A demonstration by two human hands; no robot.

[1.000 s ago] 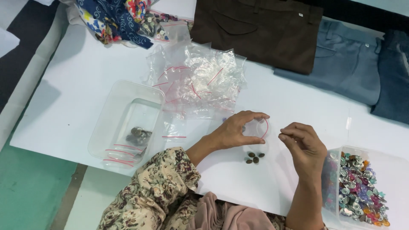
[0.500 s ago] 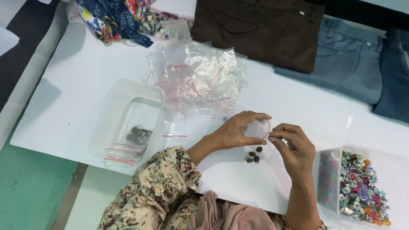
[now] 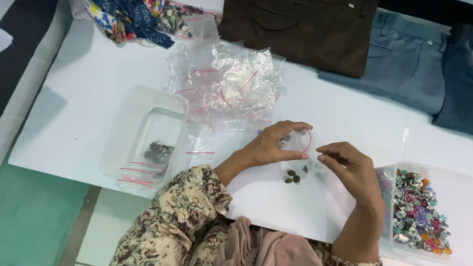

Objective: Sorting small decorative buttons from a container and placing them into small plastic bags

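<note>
Zip bag (image 3: 298, 140), small and clear with a red seal, sits pinched open in my left hand (image 3: 273, 145) above loose buttons (image 3: 293, 176) on the white table (image 3: 88, 98), and my right hand (image 3: 347, 165), fingertips pinched together on something too small to tell, could miss its narrow mouth.

The left hand (image 3: 274, 146) is curled, with the thumb below and the fingers arched above, so they form a ring that opens toward 3 o'clock. Its forearm, in a flowered sleeve, comes from 7 o'clock. The right hand (image 3: 351, 170) is just beside it at 4 o'clock, fingertips pinched together and pointing to 9 o'clock. The right forearm is bare and rises from 6 o'clock.
</note>
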